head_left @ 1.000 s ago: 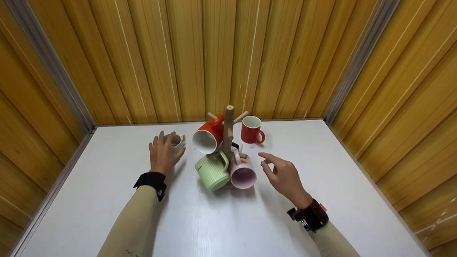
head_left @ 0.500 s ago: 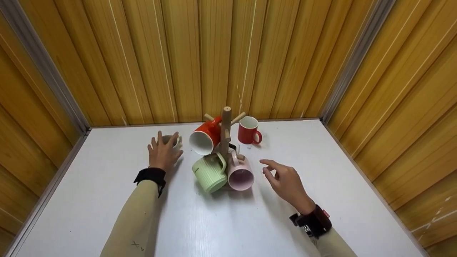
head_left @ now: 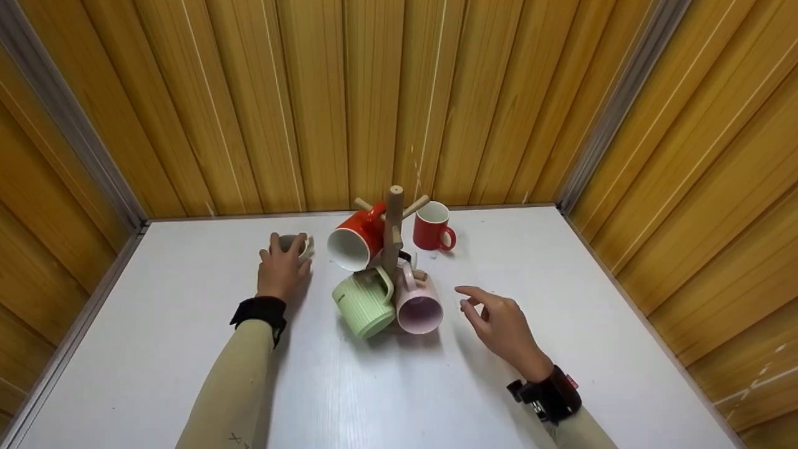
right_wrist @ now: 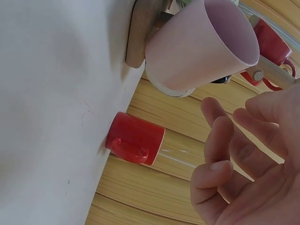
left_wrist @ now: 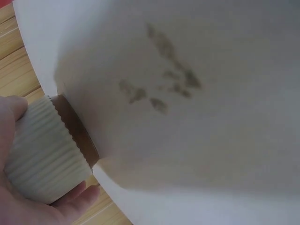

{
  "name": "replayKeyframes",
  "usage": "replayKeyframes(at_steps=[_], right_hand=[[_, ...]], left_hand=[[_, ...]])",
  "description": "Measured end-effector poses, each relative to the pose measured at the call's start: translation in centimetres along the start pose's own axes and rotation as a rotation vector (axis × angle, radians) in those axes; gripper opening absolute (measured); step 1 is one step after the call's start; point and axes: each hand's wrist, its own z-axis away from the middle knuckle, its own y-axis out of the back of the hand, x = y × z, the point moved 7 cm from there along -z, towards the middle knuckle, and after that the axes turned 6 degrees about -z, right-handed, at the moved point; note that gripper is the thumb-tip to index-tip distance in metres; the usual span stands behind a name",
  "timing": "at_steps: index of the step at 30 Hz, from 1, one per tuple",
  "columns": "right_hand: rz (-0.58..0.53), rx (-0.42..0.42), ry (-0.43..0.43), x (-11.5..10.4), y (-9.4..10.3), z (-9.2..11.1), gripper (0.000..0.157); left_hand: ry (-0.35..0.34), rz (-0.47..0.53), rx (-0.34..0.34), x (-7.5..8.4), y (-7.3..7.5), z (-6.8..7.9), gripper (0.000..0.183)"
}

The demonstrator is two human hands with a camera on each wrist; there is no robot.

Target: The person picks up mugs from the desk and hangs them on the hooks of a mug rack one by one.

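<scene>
At the back left of the table, my left hand [head_left: 280, 271] grips a white ribbed mug [head_left: 305, 246] from above, with its handle to the right. In the left wrist view that ribbed mug [left_wrist: 49, 152] shows a brown band at its base, with fingers and thumb on both sides. My right hand [head_left: 505, 324] hovers right of the mug tree, fingers loosely bent and holding nothing. Nearest to it is a pink mug [head_left: 420, 308] hanging on the wooden mug tree [head_left: 393, 227]. A light green ribbed mug [head_left: 365, 302] and an orange-red mug [head_left: 358, 240] hang there too.
A red mug [head_left: 430, 227] stands upright on the white table [head_left: 374, 399], behind and right of the tree. Another mug behind the pink one is mostly hidden. Wood-patterned panels [head_left: 312, 93] enclose the table at the back and sides.
My left hand's spread fingers have closed in on the white mug. The right hand has dropped slightly nearer to me in view. The head view has shifted a little.
</scene>
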Motion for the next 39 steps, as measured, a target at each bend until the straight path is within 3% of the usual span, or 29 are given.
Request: replayKeyframes(at_steps=[25, 31, 39], right_hand=[[-0.033, -0.006, -0.043, 0.3, 0.3, 1.2, 0.028], [-0.036, -0.007, -0.011, -0.1, 0.1, 0.8, 0.027], [-0.037, -0.042, -0.013, -0.5, 0.1, 0.3, 0.028]], left_hand=[[0.057, 0.024, -0.035, 0.5, -0.4, -0.3, 0.055], [0.044, 0.003, -0.005, 0.3, 0.1, -0.2, 0.054], [0.071, 0.021, -0.017, -0.1, -0.2, 0.1, 0.054]])
